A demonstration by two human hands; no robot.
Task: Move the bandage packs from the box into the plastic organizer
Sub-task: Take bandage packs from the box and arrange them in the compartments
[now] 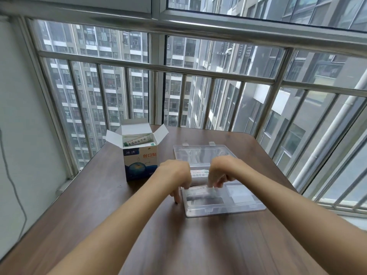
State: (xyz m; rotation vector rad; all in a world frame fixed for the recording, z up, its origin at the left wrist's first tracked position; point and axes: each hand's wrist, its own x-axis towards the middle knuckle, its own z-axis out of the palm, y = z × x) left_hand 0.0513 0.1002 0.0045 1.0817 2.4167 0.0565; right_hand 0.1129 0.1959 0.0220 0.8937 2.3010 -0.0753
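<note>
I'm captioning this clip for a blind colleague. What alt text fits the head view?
Both hands, left hand and right hand, reach down into an open clear plastic organizer on a brown table. An opened bandage box with packs inside stands to its left, before a barred window.

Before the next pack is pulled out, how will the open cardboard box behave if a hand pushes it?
The box stands tall on a small base, so a push near its open flaps would probably tip it. It looks like thin card holding flat packs, so it is likely light and may slide on the smooth table.
</note>
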